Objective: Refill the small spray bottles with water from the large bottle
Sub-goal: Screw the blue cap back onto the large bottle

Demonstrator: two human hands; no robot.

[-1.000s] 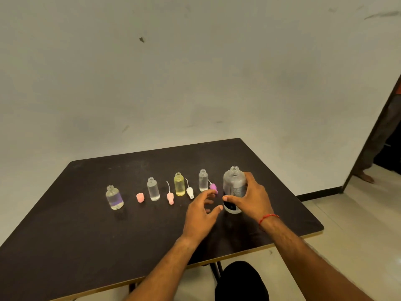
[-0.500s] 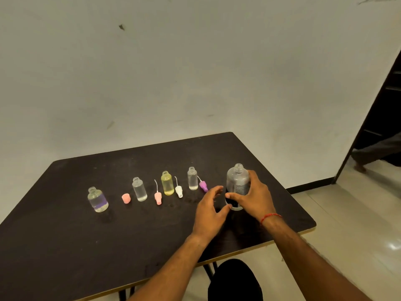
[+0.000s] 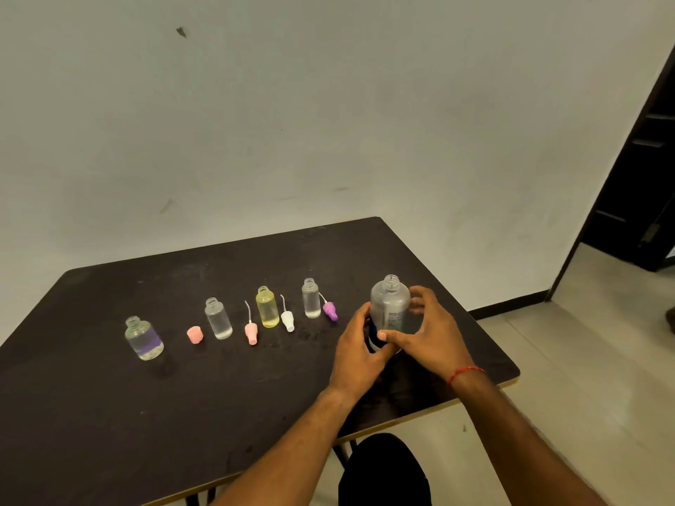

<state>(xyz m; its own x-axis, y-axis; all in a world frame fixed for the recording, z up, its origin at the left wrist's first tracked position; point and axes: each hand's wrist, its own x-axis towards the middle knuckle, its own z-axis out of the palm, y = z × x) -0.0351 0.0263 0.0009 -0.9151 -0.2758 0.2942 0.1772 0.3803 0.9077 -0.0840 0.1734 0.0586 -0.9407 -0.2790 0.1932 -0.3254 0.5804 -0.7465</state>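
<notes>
From nine o'clock on the dark table (image 3: 91, 414), four uncapped small spray bottles (image 3: 218, 318) stand in a row, sprayer caps (image 3: 251, 332) lying between. At three o'clock, left hand (image 3: 359, 354) and right hand (image 3: 433, 336) wrap the upright, open large bottle (image 3: 391, 306). Its wide mouth could overshoot those narrow necks and spill.

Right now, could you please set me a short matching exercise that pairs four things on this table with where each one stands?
Things:
1. large bottle
2. yellow bottle
3. purple-banded bottle
4. pink cap

Places:
A. far left end of the row
B. between both hands, the left hand and right hand
C. between the pink-topped and white-topped spray heads
D. just left of the second small bottle from the left

Pairs: 1-B, 2-C, 3-A, 4-D
</notes>
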